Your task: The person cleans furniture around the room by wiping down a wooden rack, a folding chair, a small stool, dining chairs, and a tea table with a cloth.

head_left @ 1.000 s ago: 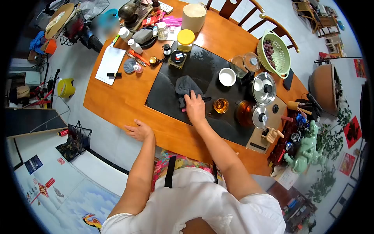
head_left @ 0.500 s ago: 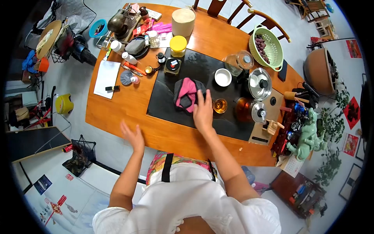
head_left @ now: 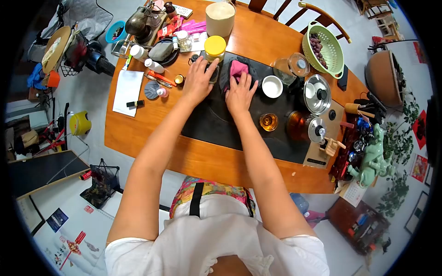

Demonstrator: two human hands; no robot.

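My left hand reaches over a small glass jar with a black lid, its fingers bent around the lid and covering most of it. A yellow-lidded jar stands just behind those fingertips. My right hand presses on a bunched pink and dark grey cloth, fingers slightly apart over its near edge. The cloth lies on a black tea board set into the wooden table. To the right of the cloth are a white cup and a small glass of amber tea.
Right of the board stand a glass teapot, an empty glass pot, a steel-lidded kettle and a green colander of grapes. On the left lie white paper, bottles and a stone-like grey lump.
My left hand has moved from the table's front edge up to the black-lidded jar. My right hand has come onto the cloth, which has shifted away from me and slightly right.
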